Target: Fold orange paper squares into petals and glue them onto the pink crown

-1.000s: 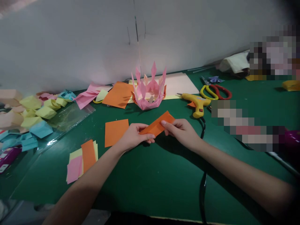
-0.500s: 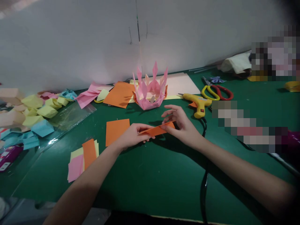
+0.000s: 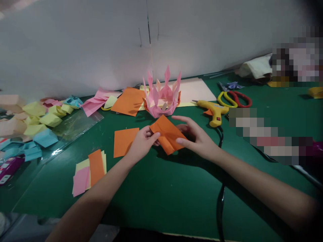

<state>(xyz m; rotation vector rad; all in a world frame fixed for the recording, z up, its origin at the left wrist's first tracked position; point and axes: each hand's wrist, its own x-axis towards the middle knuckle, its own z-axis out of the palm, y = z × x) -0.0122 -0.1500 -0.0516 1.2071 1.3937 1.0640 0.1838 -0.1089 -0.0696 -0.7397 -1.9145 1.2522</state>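
Observation:
Between my hands is a creased sheet of orange paper point(image 3: 168, 132), tilted with one corner pointing away from me. My left hand point(image 3: 143, 139) pinches its left edge, thumb on top and fingers underneath. On the right edge, my right hand point(image 3: 195, 136) grips with the thumb in front and the fingers partly behind the sheet; its index finger is stretched out. A second orange square point(image 3: 123, 141) lies flat on the table beside my left hand. Just behind the held sheet stands a pink folded-paper crown point(image 3: 165, 107) with several upright points.
A yellow hot glue gun point(image 3: 214, 111) with a black cord lies right of the crown, near red-and-yellow-handled scissors point(image 3: 234, 99). Paper strips point(image 3: 82, 181) lie by my left forearm. Folded paper pieces point(image 3: 47, 119) are heaped at left. Another person's blurred arm point(image 3: 264, 134) rests at right.
The orange paper, seen folded and nearly edge-on before, is now opened out and turned with its face toward me. My left hand has shifted slightly left.

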